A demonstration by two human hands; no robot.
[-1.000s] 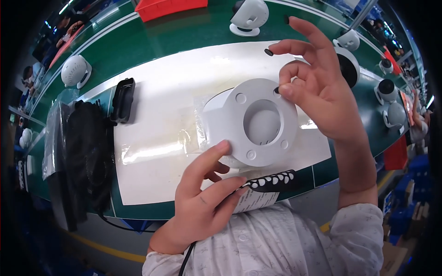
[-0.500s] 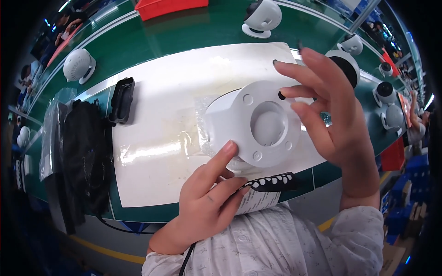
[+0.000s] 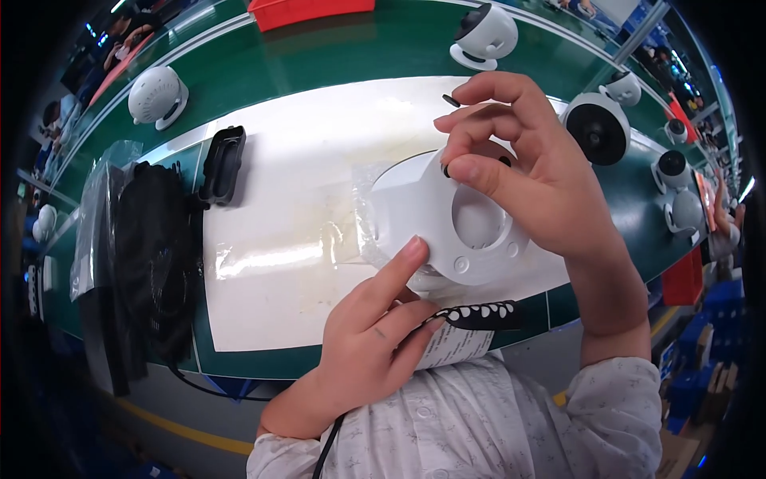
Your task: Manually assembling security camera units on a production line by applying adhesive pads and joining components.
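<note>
The left hand [image 3: 371, 335] grips the white housing [image 3: 447, 219] from below, index finger extended along its near side, and holds it above the white mat [image 3: 295, 199] on the green table [image 3: 335, 48]. The right hand [image 3: 527, 168] is closed in a pinch: thumb and index finger press a small dark plug [image 3: 447, 170] against the housing's upper rim. One second ago this hand was raised clear of the housing with its fingers spread; half a second ago it had come down beside the flange; now its fingertips are on the part. By this reading, the plug is being seated in a hole in the flange. A second dark plug [image 3: 451, 100] lies on the mat just beyond the fingers. Count: one housing in hand; two plugs visible; one black oblong cover [image 3: 221, 164] at the mat's left edge; one black fan [image 3: 155, 247] left of the mat, partly under clear plastic; at least six round white camera units on the table, one at far left [image 3: 155, 96], one at top [image 3: 485, 36], and four at right, the nearest being [image 3: 597, 128]. One red tray [image 3: 311, 12] sits at the far edge.
</note>
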